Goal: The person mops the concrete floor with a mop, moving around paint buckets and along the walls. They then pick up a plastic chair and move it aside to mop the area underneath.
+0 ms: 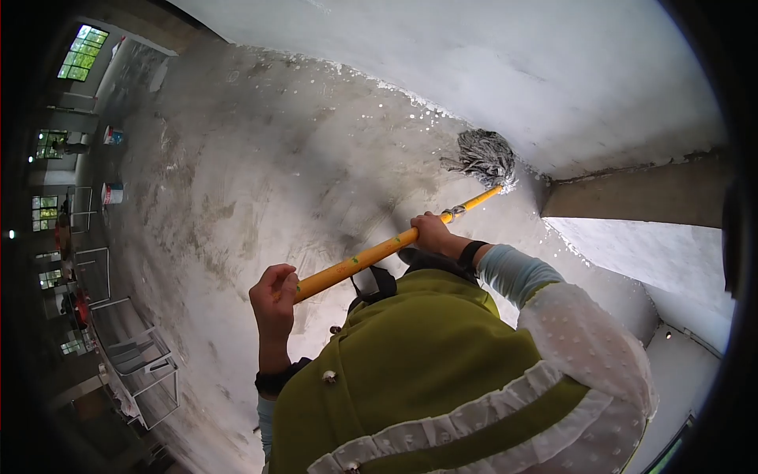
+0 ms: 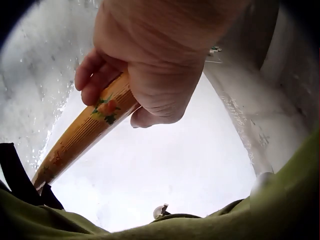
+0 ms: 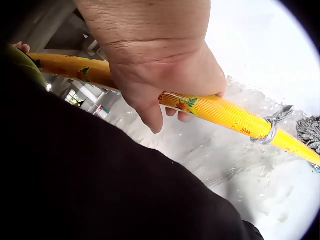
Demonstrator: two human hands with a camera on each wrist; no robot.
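Observation:
A yellow mop handle (image 1: 347, 267) runs from lower left to upper right in the head view, ending in a grey string mop head (image 1: 483, 158) that lies on the floor beside the wall. My left hand (image 1: 274, 306) grips the handle's near end. Farther along, my right hand (image 1: 438, 235) holds the handle with its fingers wrapped round it. In the left wrist view the left hand (image 2: 150, 65) curls round the patterned handle (image 2: 82, 125). A grey strip is tied round the handle (image 3: 225, 116) beyond my right hand (image 3: 160, 65) in the right wrist view.
White-speckled concrete floor (image 1: 213, 197) meets a pale wall (image 1: 513, 63) along the upper right, with a brown beam-like ledge (image 1: 639, 189) at the right. Buckets (image 1: 112, 193) and metal frames (image 1: 150, 359) stand at the far left, near windows (image 1: 45, 213).

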